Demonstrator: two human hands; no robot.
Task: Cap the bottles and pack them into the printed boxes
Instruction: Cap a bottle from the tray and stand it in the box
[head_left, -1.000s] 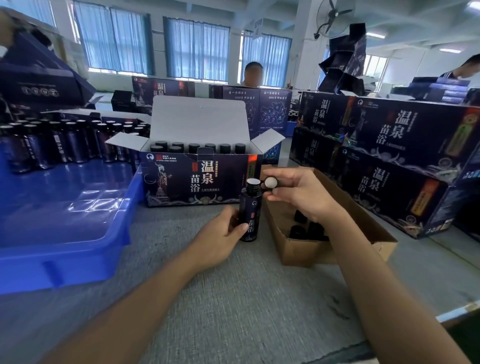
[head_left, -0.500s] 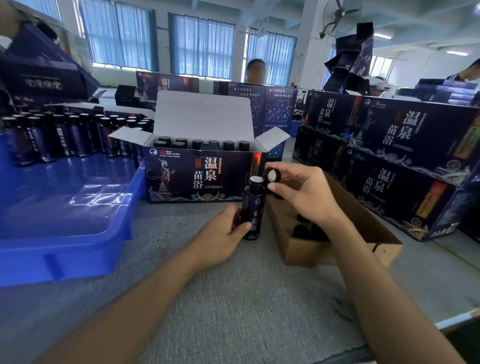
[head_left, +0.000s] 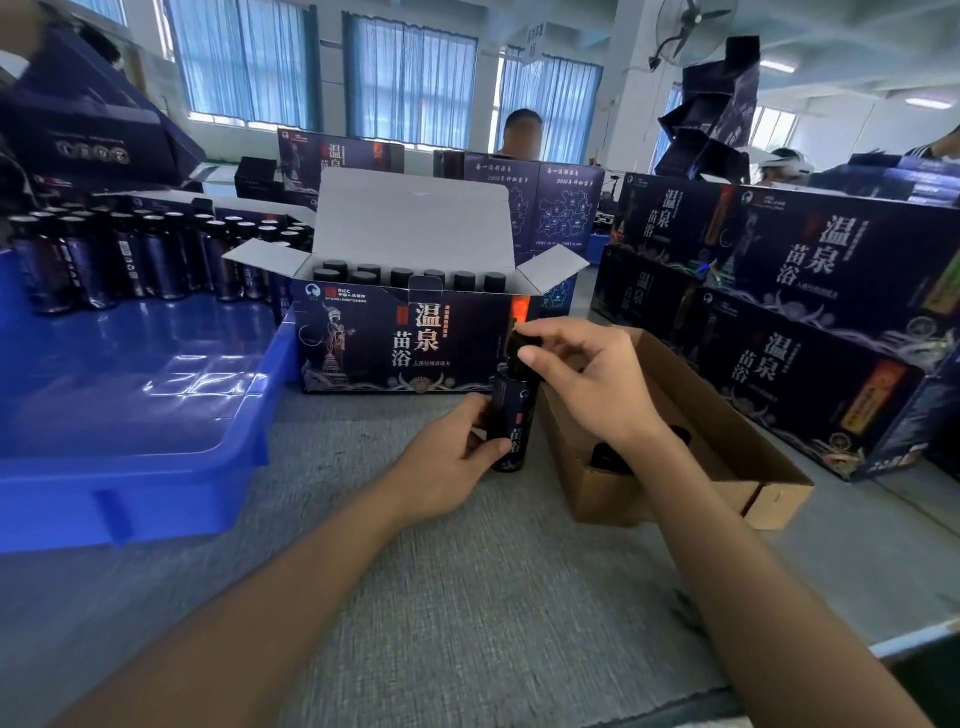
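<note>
The grey surface (head_left: 467, 597) fills the lower frame. At left sits a blue tray (head_left: 156, 457), its far end lined with dark bottles (head_left: 130, 260), some showing pale, bare mouths. At centre stands the open printed box (head_left: 395, 343), one row of capped bottles visible inside. Stacked printed boxes (head_left: 810, 332) fill the right. A brown cardboard tray (head_left: 727, 452) lies lower right of centre.

Just in front of the open box, the left hand (head_left: 447, 462) is wrapped around the lower body of an upright bottle (head_left: 511, 421). A moment ago the right hand (head_left: 587, 379) held a cap beside the bottle's pale mouth; now its fingers are closed on the black cap (head_left: 519, 348) sitting on the neck, and the pale mouth is gone from sight. So I'd judge the cap is seated, with tightening next and then a place in the box.

Whether the threads have caught, I can't tell. The right forearm hides most of what lies in the cardboard tray, and the box's front row is out of sight.
</note>
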